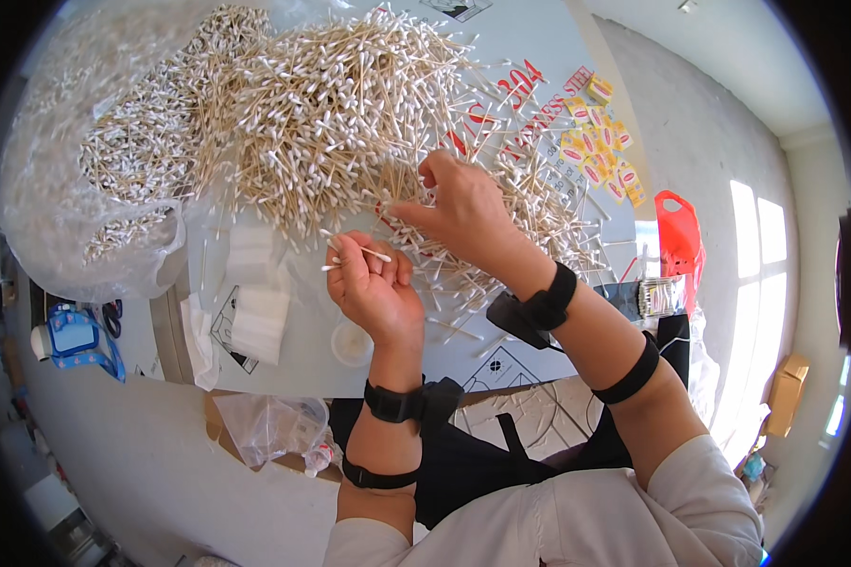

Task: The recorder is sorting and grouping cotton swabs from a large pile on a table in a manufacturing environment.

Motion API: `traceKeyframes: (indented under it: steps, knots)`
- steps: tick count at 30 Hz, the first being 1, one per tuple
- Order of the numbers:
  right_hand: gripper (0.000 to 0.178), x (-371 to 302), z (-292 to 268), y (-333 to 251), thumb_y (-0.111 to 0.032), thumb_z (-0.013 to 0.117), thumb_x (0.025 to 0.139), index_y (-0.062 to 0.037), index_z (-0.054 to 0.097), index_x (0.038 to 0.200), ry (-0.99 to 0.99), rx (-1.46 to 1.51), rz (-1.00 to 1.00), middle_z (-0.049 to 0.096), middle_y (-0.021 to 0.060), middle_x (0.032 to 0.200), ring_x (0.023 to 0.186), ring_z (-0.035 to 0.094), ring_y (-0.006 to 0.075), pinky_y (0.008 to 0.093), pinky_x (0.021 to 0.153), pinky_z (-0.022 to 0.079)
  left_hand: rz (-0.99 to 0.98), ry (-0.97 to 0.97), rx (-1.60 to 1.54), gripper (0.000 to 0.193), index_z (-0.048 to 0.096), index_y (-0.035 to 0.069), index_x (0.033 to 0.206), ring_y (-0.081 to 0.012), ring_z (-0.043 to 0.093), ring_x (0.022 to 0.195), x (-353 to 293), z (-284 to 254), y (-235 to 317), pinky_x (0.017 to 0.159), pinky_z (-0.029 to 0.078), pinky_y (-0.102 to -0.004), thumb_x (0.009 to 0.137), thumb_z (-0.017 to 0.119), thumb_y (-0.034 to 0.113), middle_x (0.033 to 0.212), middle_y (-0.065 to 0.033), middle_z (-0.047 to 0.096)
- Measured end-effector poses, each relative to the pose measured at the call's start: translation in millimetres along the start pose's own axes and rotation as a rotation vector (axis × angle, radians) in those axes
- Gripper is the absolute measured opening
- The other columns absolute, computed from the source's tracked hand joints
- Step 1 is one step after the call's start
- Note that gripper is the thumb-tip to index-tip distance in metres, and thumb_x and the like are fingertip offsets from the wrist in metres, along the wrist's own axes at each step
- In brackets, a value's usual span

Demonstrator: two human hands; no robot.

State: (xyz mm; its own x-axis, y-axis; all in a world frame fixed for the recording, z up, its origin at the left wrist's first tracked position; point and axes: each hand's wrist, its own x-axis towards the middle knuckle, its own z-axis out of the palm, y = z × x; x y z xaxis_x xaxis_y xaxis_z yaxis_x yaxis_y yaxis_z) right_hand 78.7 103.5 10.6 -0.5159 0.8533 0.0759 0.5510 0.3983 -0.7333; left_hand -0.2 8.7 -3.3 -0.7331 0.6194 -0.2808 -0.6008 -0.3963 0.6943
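My left hand (380,288) is closed round a few white-tipped cotton swabs (376,253), pinched between thumb and fingers with the tips sticking out. Just up and right of it, my right hand (465,203) hovers over loose swabs, thumb and forefinger apart, and nothing shows between them. A large heap of cotton swabs (331,104) with pale wooden sticks covers the far middle of the table. More swabs lie scattered under and to the right of my right hand. Below my left wrist's far side stands a small round whitish tub (352,343), partly hidden by the forearm.
A big clear plastic bag (57,217) of swabs lies at the left. Near it are stacked white plastic sleeves (260,321) and a blue strap (109,359). Small yellow packets (596,151) and a red bag (679,231) sit at the right. Black bands circle both forearms.
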Motion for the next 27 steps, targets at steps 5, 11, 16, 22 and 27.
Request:
traceKeyframes:
  steps: [5, 11, 16, 22, 27]
  knots:
    - [0.042, 17, 23, -14, -0.026, 0.071, 0.068, 0.0046, 0.048, 0.086, 0.071, -0.257, -0.017, 0.061, 0.0226, 0.073, 0.073, 0.062, 0.0370, 0.0414, 0.068, 0.050, -0.013, 0.005, 0.020, 0.030, 0.049, 0.009, 0.076, -0.0061, 0.027, 0.045, 1, 0, -1, 0.040, 0.026, -0.0224, 0.095, 0.050, 0.032, 0.053, 0.0041, 0.032]
    - [0.023, 21, 10, 11, -0.013, 0.065, 0.066, 0.0023, 0.059, 0.083, 0.155, 0.165, 0.170, 0.062, 0.0196, 0.071, 0.068, 0.063, 0.0325, 0.0381, 0.063, 0.050, -0.024, 0.006, 0.025, 0.031, 0.049, 0.009, 0.076, -0.0058, 0.028, 0.045, 1, -1, 2, 0.040, 0.027, -0.0223, 0.094, 0.051, 0.033, 0.054, 0.0039, 0.033]
    - [0.021, -1, -34, 37, -0.012, 0.069, 0.065, 0.0036, 0.057, 0.074, 0.127, 0.334, 0.254, 0.056, 0.0091, 0.062, 0.057, 0.052, 0.0152, 0.0303, 0.055, 0.044, -0.044, -0.001, 0.029, 0.029, 0.049, 0.009, 0.076, -0.0059, 0.028, 0.045, 1, 0, 0, 0.041, 0.027, -0.0224, 0.094, 0.051, 0.031, 0.055, 0.0038, 0.033]
    - [0.010, -20, -64, 60, -0.003, 0.066, 0.070, 0.0028, 0.060, 0.076, 0.115, 0.429, 0.247, 0.055, -0.0010, 0.061, 0.056, 0.047, 0.0045, 0.0219, 0.050, 0.039, -0.026, -0.008, 0.022, 0.029, 0.049, 0.009, 0.076, -0.0064, 0.029, 0.046, 2, -1, 0, 0.041, 0.027, -0.0227, 0.095, 0.051, 0.031, 0.055, 0.0032, 0.034]
    - [0.009, -35, -80, 54, -0.005, 0.066, 0.071, 0.0013, 0.061, 0.076, 0.100, 0.420, 0.269, 0.056, 0.0009, 0.061, 0.055, 0.049, 0.0059, 0.0232, 0.050, 0.040, -0.018, -0.006, 0.028, 0.029, 0.049, 0.008, 0.076, -0.0065, 0.029, 0.046, 2, -1, -1, 0.041, 0.027, -0.0225, 0.095, 0.050, 0.031, 0.055, 0.0028, 0.034]
